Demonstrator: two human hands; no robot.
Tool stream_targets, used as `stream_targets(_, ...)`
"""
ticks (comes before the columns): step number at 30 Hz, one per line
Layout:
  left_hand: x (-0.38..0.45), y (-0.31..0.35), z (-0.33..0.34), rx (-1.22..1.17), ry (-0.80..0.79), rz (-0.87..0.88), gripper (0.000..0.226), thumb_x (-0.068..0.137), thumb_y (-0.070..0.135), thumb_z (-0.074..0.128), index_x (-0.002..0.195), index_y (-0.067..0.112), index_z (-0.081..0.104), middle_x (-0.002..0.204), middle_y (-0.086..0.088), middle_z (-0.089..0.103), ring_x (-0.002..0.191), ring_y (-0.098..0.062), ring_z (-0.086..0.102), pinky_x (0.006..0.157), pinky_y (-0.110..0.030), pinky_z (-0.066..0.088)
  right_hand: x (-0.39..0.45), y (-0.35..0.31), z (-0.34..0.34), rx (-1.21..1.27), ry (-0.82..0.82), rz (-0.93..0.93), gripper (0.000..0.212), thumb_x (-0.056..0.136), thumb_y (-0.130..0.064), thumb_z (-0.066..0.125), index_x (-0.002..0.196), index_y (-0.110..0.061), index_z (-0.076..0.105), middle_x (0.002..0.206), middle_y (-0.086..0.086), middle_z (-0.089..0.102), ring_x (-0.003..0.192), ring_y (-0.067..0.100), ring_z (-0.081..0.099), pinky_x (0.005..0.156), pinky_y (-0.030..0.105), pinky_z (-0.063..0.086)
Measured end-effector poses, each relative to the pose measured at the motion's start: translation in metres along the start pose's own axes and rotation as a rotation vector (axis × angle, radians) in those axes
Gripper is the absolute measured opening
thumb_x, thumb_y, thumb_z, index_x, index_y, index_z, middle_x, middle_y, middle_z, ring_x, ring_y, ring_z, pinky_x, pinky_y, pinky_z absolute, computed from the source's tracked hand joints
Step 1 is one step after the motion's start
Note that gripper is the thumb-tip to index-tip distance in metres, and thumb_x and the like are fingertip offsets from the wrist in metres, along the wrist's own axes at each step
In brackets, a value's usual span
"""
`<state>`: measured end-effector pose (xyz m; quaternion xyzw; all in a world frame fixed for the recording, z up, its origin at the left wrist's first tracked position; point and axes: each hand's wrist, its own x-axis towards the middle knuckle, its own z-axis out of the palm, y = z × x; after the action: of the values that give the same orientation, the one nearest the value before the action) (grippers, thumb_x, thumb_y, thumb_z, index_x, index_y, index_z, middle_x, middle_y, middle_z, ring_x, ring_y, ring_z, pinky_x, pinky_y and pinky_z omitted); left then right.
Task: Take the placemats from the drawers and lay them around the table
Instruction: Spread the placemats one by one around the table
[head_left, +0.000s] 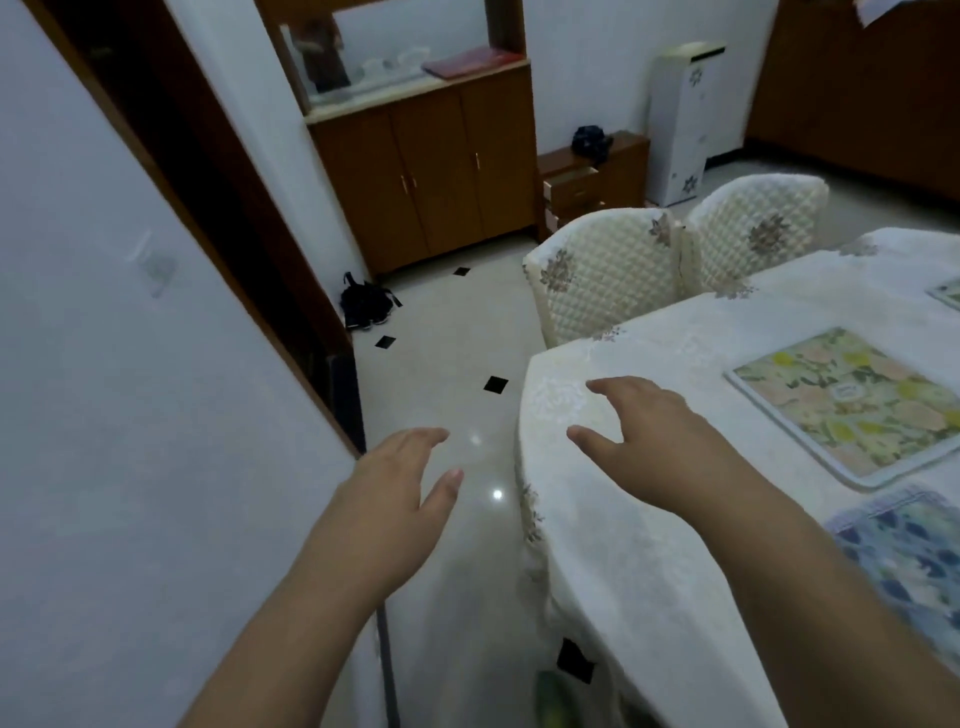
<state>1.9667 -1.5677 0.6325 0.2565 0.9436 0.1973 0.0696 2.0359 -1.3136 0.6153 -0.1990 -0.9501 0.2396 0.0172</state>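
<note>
A table under a white cloth (649, 519) fills the right side. On it lie a yellow-green floral placemat (852, 405), a blue patterned placemat (914, 556) at the near right edge, and the corner of another placemat (948, 295) farther back. My right hand (649, 441) hovers over the table's left corner, fingers spread, holding nothing. My left hand (400, 483) reaches out over the floor beside the table, fingers straight and empty. A low wooden drawer unit (587, 187) stands against the far wall with two drawers pulled out.
Two chairs with quilted cream covers (608, 280) (753, 228) stand at the table's far side. A brown cabinet (431, 171) is at the back wall, a black bag (366, 304) on the tiled floor, a white wall (130, 415) and doorway at left.
</note>
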Motion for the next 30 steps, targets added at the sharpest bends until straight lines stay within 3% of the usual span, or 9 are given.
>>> stream_targets(15,0.341,-0.116,-0.062,-0.089,-0.048,0.152,0.049,0.101,0.05,0.045,0.148,0.037,0.041,0.15,0.018,0.041,0.133,0.0,0.035,0.108,-0.022,0.029,0.314,-0.102,0.01,-0.023,0.021,0.094,0.066,0.092,-0.063,0.051,0.149,-0.031,0.038,0.153,-0.009,0.041,0.135,0.016,0.044,0.108,0.04,0.041)
stream_targets(19,0.437,-0.144,-0.076,-0.063,-0.107,0.253,0.05,0.102,0.05,0.043,0.15,0.036,0.038,0.155,0.016,0.038,0.141,-0.007,0.034,0.117,-0.031,0.031,0.382,-0.126,0.019,-0.055,0.074,0.193,0.067,0.093,-0.061,0.051,0.15,-0.029,0.038,0.154,-0.007,0.041,0.137,0.019,0.043,0.109,0.04,0.04)
stream_targets(25,0.565,-0.149,-0.105,-0.018,-0.186,0.421,0.049,0.102,0.048,0.045,0.149,0.035,0.04,0.153,0.016,0.04,0.14,-0.009,0.036,0.117,-0.038,0.035,0.462,-0.148,0.013,-0.028,0.19,0.371,0.065,0.093,-0.06,0.052,0.148,-0.03,0.04,0.152,-0.007,0.044,0.135,0.018,0.047,0.105,0.041,0.045)
stream_targets(30,0.669,-0.128,-0.099,0.047,-0.261,0.583,0.05,0.103,0.05,0.043,0.151,0.035,0.038,0.154,0.015,0.04,0.142,-0.009,0.034,0.117,-0.038,0.034,0.525,-0.125,0.008,0.006,0.261,0.526,0.067,0.09,-0.063,0.054,0.148,-0.033,0.038,0.151,-0.009,0.044,0.135,0.018,0.046,0.105,0.041,0.045)
